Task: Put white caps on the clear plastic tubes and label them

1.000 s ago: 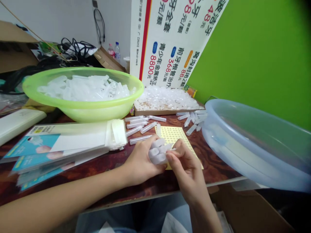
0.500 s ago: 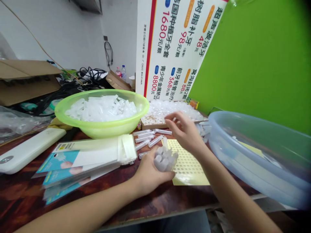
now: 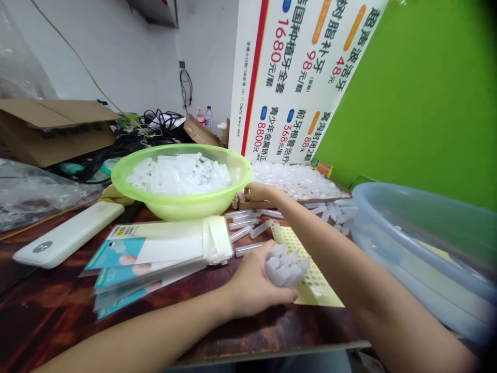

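Observation:
My left hand point(image 3: 256, 285) is closed round a bundle of several clear plastic tubes point(image 3: 285, 265), held just above a yellow sticker sheet point(image 3: 310, 280) on the dark wooden table. My right hand point(image 3: 257, 192) reaches far forward to the near left corner of a flat board heaped with small clear caps point(image 3: 295, 178), beside the green bowl point(image 3: 182, 204). Its fingers are curled at the board's edge; what they hold, if anything, is hidden. Loose capped tubes point(image 3: 248, 228) lie between the bowl and the sheet.
The green bowl holds many clear tubes. A stack of blue-and-white packaging cards point(image 3: 155, 254) lies left of my hand, a white power bank point(image 3: 70, 238) farther left. A large pale blue basin point(image 3: 427, 248) stands right. Cardboard box, cables and a printed sign stand behind.
My right hand left the tube bundle and stretched forward to the cap board's corner. My left hand kept its grip on the tubes. The view lifted and shifted.

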The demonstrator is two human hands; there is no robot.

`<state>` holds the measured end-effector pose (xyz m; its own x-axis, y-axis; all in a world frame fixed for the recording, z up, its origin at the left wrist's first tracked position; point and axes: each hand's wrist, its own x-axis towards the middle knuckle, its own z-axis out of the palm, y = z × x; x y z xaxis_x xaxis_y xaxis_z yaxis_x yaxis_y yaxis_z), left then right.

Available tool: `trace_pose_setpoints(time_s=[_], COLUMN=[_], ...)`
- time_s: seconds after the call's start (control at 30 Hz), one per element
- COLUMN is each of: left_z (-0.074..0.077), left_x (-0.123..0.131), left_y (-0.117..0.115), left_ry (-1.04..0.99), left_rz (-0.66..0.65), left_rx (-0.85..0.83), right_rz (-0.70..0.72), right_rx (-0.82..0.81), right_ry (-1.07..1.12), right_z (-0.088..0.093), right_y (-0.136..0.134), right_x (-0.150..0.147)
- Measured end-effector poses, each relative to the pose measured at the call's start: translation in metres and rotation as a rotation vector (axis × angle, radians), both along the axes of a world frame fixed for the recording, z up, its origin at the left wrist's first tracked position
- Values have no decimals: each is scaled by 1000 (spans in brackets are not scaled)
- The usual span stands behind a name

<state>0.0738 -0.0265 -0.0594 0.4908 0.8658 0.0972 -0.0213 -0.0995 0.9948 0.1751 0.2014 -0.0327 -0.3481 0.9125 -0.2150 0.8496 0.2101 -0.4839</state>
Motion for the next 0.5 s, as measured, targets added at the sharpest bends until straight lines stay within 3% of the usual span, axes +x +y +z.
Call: trace_pose_setpoints(time_s=[0.17,0.5], left_z=[5,4], left_x=[2,3], left_y=[-2,-2], left_ry=[-48,-78], left_rz=[-31,-12], left_rx=[-85,-109], right_rz=[-125,-438], right_rx=[-71,-95], right_ry=[325,1403], right_z=[0,-4], right_y=[-3,-8], right_x=[7,50])
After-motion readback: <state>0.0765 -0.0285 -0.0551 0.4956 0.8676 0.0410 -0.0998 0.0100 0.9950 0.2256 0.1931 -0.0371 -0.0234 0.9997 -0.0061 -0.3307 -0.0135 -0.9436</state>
